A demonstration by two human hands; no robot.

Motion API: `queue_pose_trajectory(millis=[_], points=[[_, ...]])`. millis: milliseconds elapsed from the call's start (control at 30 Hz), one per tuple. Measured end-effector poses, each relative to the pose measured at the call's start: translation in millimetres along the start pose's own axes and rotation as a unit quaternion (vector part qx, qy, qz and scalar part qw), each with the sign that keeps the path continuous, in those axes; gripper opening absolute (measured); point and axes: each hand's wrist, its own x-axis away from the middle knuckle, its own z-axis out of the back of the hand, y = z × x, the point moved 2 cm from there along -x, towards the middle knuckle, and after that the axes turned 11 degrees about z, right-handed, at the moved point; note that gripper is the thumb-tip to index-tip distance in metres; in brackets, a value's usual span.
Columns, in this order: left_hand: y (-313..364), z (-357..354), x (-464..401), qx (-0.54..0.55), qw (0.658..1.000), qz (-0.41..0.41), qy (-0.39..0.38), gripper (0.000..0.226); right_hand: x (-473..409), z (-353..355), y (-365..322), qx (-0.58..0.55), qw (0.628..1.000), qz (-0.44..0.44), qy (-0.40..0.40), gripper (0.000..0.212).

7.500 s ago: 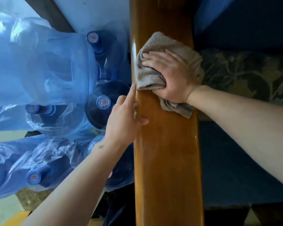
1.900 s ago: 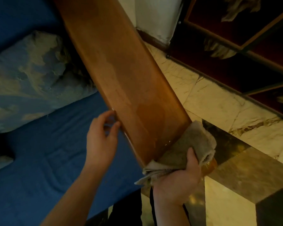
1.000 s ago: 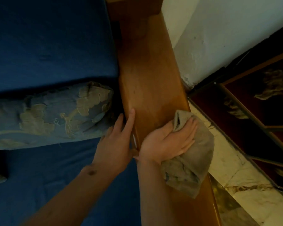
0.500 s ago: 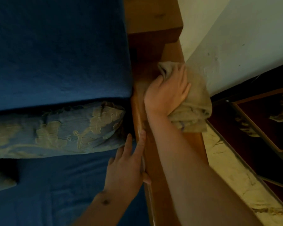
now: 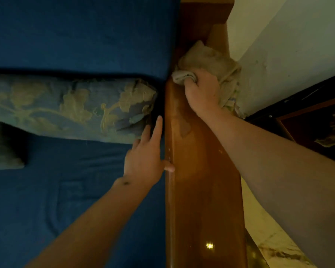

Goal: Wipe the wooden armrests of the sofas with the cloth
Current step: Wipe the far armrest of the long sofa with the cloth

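Note:
A glossy brown wooden armrest (image 5: 203,190) runs from the bottom of the view up to the sofa's back post. At its far end my right hand (image 5: 201,91) is shut on a bunched beige cloth (image 5: 207,59) and presses it onto the wood by the post. My left hand (image 5: 147,157) lies flat against the armrest's inner edge, fingers spread and pointing away from me, thumb resting on the wood. It holds nothing.
The blue sofa seat (image 5: 56,200) and back cushion (image 5: 81,31) fill the left side, with a blue-and-gold patterned pillow (image 5: 70,107) against the armrest. A white wall (image 5: 288,55) stands close on the right, then dark framed furniture (image 5: 321,122) and a marble floor (image 5: 265,235).
My right hand has curled from flat into a grip on the cloth at the armrest's far end. My left hand stays on the inner edge.

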Motion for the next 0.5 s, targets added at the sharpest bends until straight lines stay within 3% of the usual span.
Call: queue_pose_trajectory(millis=[100,200,500], points=[[-13.4,-31.1,49.7,0.068,0.994,0.019,0.086,0.106,39.2,2.0,-10.0,-0.008,0.998,0.031,-0.062,0.042],[-26.2,-71.6,114.2,0.138,0.986,0.058,0.08,0.08,89.9,5.9,-15.9,-0.033,0.986,0.072,-0.145,0.045],[-67.5,-131.1,217.2,0.213,0.971,0.104,0.035,0.059,199.2,27.9,-20.8,-0.052,0.978,0.132,-0.153,0.04]])
